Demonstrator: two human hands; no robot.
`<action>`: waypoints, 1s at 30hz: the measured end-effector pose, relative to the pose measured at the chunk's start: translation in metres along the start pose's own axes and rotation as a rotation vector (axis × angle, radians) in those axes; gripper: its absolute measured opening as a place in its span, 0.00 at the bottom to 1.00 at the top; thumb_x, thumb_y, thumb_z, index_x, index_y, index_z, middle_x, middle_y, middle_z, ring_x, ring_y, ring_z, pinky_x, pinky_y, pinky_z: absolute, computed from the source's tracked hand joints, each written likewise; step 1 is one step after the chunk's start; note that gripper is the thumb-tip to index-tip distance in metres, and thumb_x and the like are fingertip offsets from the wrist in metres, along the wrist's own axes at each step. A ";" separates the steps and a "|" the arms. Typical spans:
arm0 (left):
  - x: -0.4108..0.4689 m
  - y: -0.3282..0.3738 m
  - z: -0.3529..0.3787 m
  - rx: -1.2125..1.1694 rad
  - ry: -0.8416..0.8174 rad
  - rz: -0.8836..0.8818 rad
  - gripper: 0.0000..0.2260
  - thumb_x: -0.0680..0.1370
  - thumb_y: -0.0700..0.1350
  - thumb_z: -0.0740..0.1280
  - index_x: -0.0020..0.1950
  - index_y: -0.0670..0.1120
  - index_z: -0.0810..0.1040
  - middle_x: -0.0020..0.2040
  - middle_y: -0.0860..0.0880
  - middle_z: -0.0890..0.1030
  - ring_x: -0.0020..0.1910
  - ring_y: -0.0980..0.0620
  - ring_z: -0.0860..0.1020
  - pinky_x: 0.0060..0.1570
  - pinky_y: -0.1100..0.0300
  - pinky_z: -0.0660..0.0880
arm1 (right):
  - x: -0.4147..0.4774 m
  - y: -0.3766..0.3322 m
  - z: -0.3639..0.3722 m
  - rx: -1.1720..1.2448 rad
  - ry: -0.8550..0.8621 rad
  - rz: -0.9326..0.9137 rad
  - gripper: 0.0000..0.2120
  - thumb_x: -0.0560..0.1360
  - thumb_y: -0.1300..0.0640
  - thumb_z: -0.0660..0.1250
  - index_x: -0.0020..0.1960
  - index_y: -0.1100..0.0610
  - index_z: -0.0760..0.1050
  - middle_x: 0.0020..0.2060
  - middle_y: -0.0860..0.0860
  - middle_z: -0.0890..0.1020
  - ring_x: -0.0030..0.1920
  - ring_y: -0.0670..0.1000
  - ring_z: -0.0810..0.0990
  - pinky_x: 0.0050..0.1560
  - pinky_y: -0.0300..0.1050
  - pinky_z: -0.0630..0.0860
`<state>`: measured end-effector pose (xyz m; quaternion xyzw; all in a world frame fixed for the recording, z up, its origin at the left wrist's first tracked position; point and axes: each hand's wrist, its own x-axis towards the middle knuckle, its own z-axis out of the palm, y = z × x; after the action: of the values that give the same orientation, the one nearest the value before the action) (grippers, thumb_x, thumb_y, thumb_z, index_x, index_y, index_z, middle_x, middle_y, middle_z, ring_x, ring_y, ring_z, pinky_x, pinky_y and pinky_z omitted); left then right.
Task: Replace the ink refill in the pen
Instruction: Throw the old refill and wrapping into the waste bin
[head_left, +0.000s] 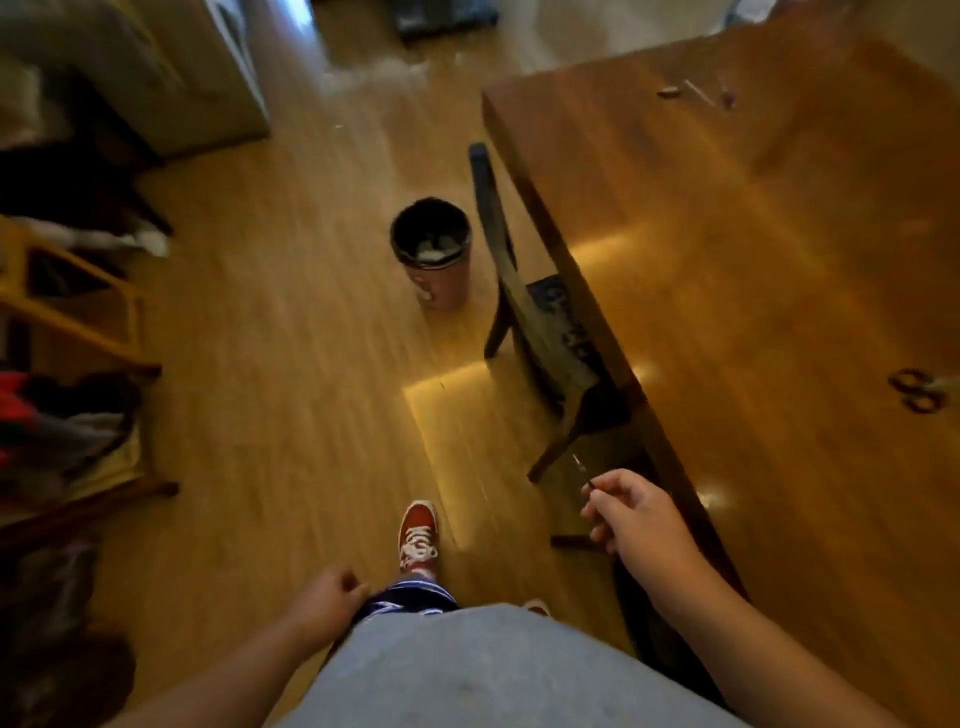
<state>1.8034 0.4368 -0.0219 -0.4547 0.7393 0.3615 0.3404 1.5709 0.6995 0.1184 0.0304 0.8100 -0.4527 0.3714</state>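
My right hand (631, 512) is beside the near edge of the wooden table (753, 270), pinching a thin ink refill (583, 472) whose tip points up and away. My left hand (328, 597) hangs by my hip, its fingers curled with nothing visible in them. Far away on the table's back end lie small pen parts (698, 93), blurred: a short barrel piece, a thin rod and a small cap-like bit. I am standing on the wooden floor, one red shoe (418, 535) forward.
A pink waste bin with a black liner (432, 249) stands on the floor ahead, left of a dark chair (524, 291) tucked under the table. Scissors (917, 389) lie at the table's right. A yellow rack (67, 306) and piled clothes line the left side.
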 end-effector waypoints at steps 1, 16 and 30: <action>-0.001 -0.024 -0.006 -0.044 0.002 -0.048 0.08 0.78 0.47 0.66 0.39 0.47 0.76 0.41 0.44 0.81 0.42 0.47 0.79 0.46 0.54 0.75 | 0.011 -0.012 0.018 -0.037 -0.048 -0.017 0.08 0.79 0.56 0.63 0.45 0.49 0.79 0.37 0.50 0.83 0.39 0.50 0.81 0.36 0.41 0.75; 0.068 -0.211 -0.147 -0.340 0.034 -0.299 0.11 0.76 0.54 0.66 0.36 0.50 0.74 0.35 0.51 0.80 0.37 0.51 0.78 0.35 0.59 0.70 | 0.149 -0.185 0.292 -0.301 -0.376 -0.016 0.07 0.79 0.61 0.61 0.48 0.57 0.78 0.40 0.56 0.83 0.36 0.51 0.80 0.34 0.42 0.74; 0.236 -0.033 -0.389 -0.366 0.107 -0.048 0.11 0.77 0.56 0.64 0.45 0.49 0.77 0.41 0.49 0.82 0.41 0.49 0.81 0.41 0.55 0.77 | 0.330 -0.275 0.285 -0.357 -0.209 0.149 0.08 0.79 0.64 0.60 0.45 0.61 0.77 0.37 0.59 0.81 0.33 0.54 0.76 0.29 0.43 0.70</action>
<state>1.6826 -0.0027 -0.0288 -0.5454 0.6671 0.4569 0.2206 1.3902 0.2278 0.0165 -0.0233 0.8301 -0.2740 0.4851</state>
